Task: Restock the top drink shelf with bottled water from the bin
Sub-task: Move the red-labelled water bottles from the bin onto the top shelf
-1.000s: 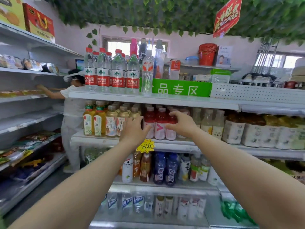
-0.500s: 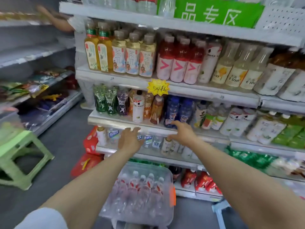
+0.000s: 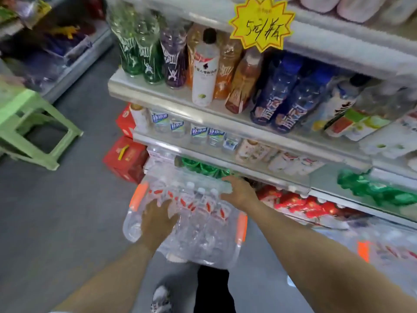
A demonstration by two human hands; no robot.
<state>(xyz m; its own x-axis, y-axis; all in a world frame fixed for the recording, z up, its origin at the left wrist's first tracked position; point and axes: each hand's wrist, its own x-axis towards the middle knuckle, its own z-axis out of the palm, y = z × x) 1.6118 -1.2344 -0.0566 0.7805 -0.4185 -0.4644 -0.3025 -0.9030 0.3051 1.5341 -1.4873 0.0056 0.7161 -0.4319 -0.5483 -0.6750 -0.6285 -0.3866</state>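
Pick-up step: my left hand (image 3: 158,219) and right hand (image 3: 239,192) reach into the bin (image 3: 239,251), spread over bottles (image 3: 198,206); grasp unconfirmed. Next: grip, lift.

top drink shelf out of frame, bottled water (image 3: 200,206) motion-blurred, left hand's fingertips (image 3: 168,205) hidden among bottles

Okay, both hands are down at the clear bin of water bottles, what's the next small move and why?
Probably close the left hand around one bottle in the clear bin and lift it out. That hand already lies on the water bottles, fingers spread, while the right hand rests at the bin's far rim, so nothing looks gripped yet. The top shelf is out of view here.
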